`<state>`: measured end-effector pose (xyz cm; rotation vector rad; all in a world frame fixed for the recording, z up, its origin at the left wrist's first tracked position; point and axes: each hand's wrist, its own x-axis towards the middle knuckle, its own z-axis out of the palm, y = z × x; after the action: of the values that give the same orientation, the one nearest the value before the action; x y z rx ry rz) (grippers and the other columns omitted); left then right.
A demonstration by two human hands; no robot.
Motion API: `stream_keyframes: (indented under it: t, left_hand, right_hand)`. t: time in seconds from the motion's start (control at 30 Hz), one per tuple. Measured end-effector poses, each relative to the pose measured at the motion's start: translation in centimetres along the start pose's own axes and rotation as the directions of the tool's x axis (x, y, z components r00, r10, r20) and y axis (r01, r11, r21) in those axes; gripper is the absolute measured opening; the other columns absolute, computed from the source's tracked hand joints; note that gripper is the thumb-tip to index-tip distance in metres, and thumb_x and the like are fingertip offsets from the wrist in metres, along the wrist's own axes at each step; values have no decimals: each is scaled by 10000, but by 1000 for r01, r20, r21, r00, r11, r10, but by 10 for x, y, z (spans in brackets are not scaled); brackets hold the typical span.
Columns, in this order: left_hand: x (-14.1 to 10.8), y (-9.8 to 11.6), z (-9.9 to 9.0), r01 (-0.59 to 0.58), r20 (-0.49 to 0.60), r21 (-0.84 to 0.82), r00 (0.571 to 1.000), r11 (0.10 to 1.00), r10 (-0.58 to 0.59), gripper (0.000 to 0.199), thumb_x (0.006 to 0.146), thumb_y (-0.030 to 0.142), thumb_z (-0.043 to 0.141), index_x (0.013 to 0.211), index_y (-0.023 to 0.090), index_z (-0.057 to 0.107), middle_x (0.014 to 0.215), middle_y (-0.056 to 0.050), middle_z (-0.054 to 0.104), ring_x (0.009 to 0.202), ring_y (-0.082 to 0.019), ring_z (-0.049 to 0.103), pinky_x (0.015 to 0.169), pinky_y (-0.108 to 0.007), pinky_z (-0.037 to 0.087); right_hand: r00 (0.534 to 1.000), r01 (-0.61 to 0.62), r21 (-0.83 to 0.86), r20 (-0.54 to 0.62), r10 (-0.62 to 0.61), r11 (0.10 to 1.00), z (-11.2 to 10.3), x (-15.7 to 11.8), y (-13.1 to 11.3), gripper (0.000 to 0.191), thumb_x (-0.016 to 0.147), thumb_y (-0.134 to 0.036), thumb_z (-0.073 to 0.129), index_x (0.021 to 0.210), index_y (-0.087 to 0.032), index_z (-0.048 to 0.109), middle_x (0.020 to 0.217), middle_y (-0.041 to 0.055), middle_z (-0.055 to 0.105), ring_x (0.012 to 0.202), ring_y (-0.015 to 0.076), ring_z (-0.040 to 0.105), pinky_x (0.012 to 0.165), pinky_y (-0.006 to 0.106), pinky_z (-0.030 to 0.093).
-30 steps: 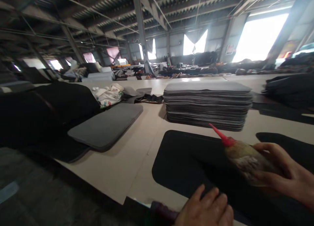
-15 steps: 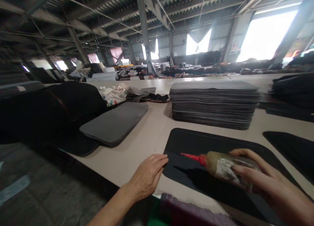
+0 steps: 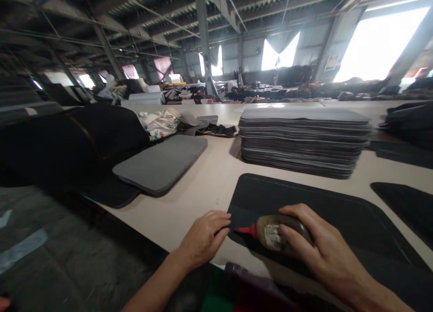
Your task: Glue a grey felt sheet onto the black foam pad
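My right hand (image 3: 314, 244) is closed round a squeeze bottle (image 3: 272, 233) with a worn pale label and a long red nozzle (image 3: 245, 230). The bottle lies nearly level over a dark mat (image 3: 287, 195) with rounded corners. Its tip points left, close to the mat's left edge; whether it touches the mat I cannot tell. Beside that edge is my left hand (image 3: 206, 237), fingers stretched out and thumb a little apart, fingertips at the mat's border. A faint light line runs along the mat's far side.
Behind the mat stands a tall stack of grey sheets (image 3: 304, 143). Left of it lie grey padded mats (image 3: 162, 163) and a big black bundle (image 3: 74, 136). Another dark piece (image 3: 402, 204) is at the right. The pale table (image 3: 192, 204) ends at a front edge on the left.
My right hand has brought the bottle left and down, so the nozzle is now near my left fingertips. My left hand stays at the mat's edge. The view has shifted slightly.
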<state>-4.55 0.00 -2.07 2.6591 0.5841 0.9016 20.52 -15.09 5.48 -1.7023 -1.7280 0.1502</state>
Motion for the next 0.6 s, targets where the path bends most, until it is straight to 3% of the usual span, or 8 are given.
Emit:
stream_keyframes:
  t: [0.17, 0.6]
  left_hand:
    - [1, -2, 1, 28, 6, -23, 1000, 999, -28, 242, 913, 304, 660, 1123, 190, 698, 1201, -88, 706, 1129, -218, 644, 999, -413, 540]
    - [2, -3, 1, 27, -19, -36, 999, 999, -28, 230, 872, 260, 709, 1091, 191, 696, 1177, -85, 709, 1103, -220, 649, 976, -405, 544]
  right_hand:
    - [1000, 4, -7, -2, -4, 1000, 8, 6, -4, 261, 1010, -431, 412, 1146, -258, 553, 1089, 48, 585, 964, 194, 598, 820, 353, 489]
    - [995, -13, -54, 103, 18, 998, 6, 23, -19, 282, 998, -406, 348, 1101, -237, 549, 1069, 59, 566, 917, 223, 595, 833, 409, 450]
